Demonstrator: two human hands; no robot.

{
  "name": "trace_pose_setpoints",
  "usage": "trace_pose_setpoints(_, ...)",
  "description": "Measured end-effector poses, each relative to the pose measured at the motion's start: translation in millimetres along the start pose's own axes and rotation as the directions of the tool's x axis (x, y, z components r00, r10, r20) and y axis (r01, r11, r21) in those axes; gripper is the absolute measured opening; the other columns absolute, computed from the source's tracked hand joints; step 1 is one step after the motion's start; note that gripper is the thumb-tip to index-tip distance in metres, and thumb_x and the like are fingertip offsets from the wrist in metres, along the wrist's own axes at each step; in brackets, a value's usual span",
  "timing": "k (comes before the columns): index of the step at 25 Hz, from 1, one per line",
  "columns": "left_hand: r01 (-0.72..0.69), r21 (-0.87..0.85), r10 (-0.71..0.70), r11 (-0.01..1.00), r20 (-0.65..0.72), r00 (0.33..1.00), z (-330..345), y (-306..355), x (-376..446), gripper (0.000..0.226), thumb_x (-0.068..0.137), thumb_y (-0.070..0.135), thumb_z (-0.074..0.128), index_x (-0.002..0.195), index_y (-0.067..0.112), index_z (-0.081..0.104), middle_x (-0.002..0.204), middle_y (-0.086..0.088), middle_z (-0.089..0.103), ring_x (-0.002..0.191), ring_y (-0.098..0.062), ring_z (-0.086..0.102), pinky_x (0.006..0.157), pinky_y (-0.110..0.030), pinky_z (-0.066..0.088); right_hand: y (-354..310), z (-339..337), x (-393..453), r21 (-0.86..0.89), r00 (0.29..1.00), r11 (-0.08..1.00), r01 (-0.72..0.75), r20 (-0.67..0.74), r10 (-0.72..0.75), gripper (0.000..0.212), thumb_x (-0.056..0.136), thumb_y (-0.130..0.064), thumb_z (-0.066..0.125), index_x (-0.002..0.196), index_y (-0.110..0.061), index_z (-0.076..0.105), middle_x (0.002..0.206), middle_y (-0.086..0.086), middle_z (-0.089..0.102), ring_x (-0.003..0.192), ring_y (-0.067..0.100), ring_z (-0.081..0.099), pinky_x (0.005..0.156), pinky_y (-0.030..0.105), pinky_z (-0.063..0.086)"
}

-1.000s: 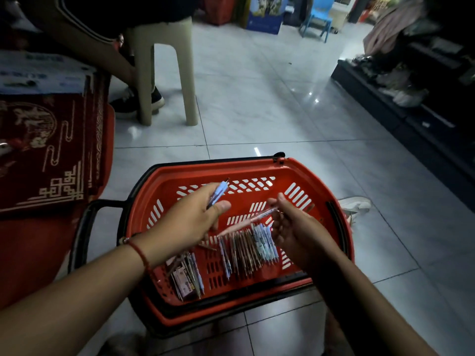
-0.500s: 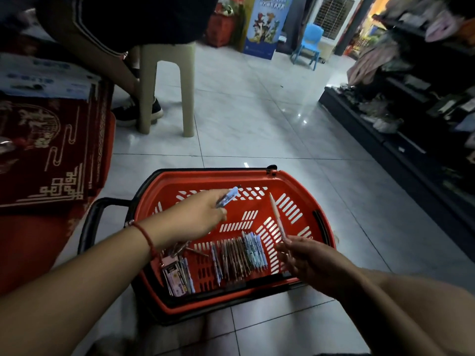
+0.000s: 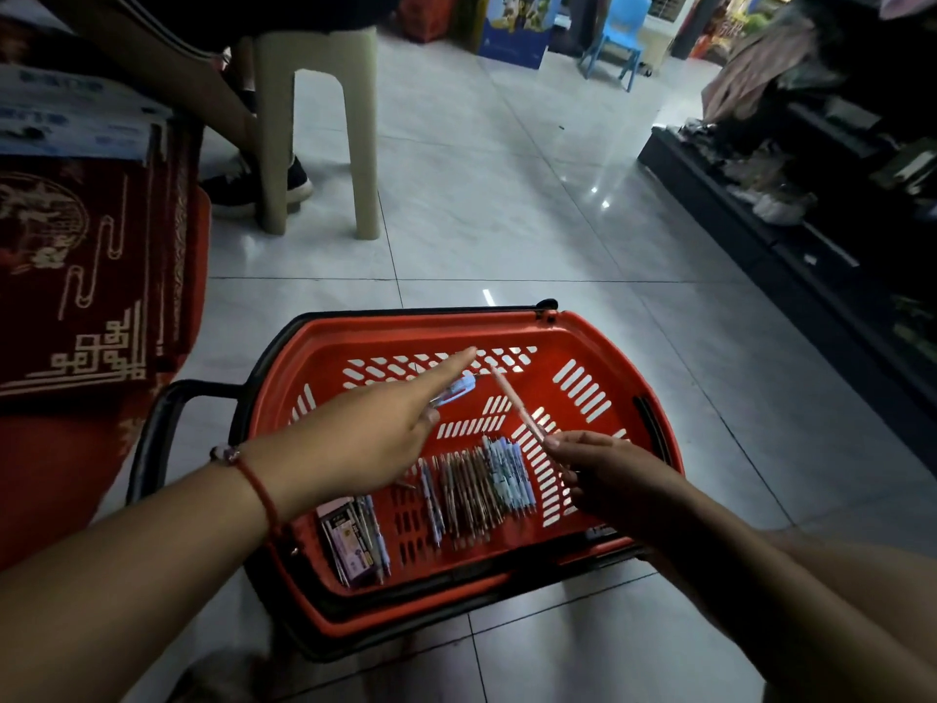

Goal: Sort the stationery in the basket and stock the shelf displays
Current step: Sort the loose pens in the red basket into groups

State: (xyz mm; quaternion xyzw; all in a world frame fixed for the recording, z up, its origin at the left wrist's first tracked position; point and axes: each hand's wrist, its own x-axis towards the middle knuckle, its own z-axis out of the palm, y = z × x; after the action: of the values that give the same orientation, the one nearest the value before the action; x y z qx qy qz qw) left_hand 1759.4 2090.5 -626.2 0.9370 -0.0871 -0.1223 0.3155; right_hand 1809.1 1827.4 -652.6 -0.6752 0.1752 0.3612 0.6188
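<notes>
A red shopping basket (image 3: 583, 332) sits on the tiled floor below me. On its bottom lie a row of several pens (image 3: 481, 487) and small stationery packs (image 3: 350, 542) at the left. My left hand (image 3: 365, 433) hovers over the basket's middle, index finger stretched forward, gripping a light blue pen (image 3: 454, 393). To its right, my right hand (image 3: 603, 474) pinches the lower end of a thin pink pen (image 3: 517, 405) that points up and away.
A beige plastic stool (image 3: 314, 124) with a seated person's leg and dark shoe (image 3: 243, 187) stands ahead left. A red patterned box (image 3: 86, 276) is at the left. Dark shelf displays (image 3: 811, 220) run along the right. A blue chair (image 3: 616, 35) stands far back.
My hands separated, the right one pulling back and right with the pink pen now tilted upright. My left index finger has stretched out. The view lifted a little.
</notes>
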Motion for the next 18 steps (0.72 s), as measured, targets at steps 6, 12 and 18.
trace_pose_setpoints(6, 0.030, -0.005, -0.030, 1.000, 0.004, 1.000, -1, -16, 9, 0.061, 0.104, 0.027, 0.033, 0.139, 0.069, 0.006, 0.132, 0.000, 0.058, 0.061, -0.012, 0.060, 0.059, -0.034, 0.053, 1, -11, 44, -0.379, 0.993, 0.924, -0.042, -0.116, -0.003, 0.023, 0.090, -0.020, 0.068, 0.101, 0.000, 0.066, 0.074, 0.005, 0.063, 0.053, 0.008, 0.054, 0.047, 0.019, 0.045)
trace_pose_setpoints(12, 0.133, 0.006, -0.133, 0.991, 0.051, 0.990, 10, -37, 23, 0.058, 0.103, 0.017, 0.036, 0.148, 0.051, 0.021, 0.124, 0.000, 0.061, 0.054, -0.004, 0.045, 0.048, -0.021, 0.034, 10, -17, 113, -0.615, 0.982, 0.768, -0.181, -0.155, 0.107, 0.020, 0.089, -0.013, 0.070, 0.099, 0.003, 0.069, 0.085, 0.012, 0.069, 0.067, 0.015, 0.065, 0.052, 0.020, 0.052)
trace_pose_setpoints(18, 0.212, -0.018, -0.209, 0.977, 0.113, 0.971, 20, -63, 30, 0.055, 0.103, 0.020, 0.036, 0.146, 0.051, 0.021, 0.084, 0.009, 0.056, 0.055, -0.008, 0.055, 0.050, -0.028, 0.043, 30, -8, 190, -0.786, 0.950, 0.534, -0.311, -0.260, 0.171, 0.015, 0.089, -0.017, 0.071, 0.095, -0.003, 0.072, 0.075, 0.005, 0.069, 0.059, 0.009, 0.066, 0.046, 0.016, 0.051)
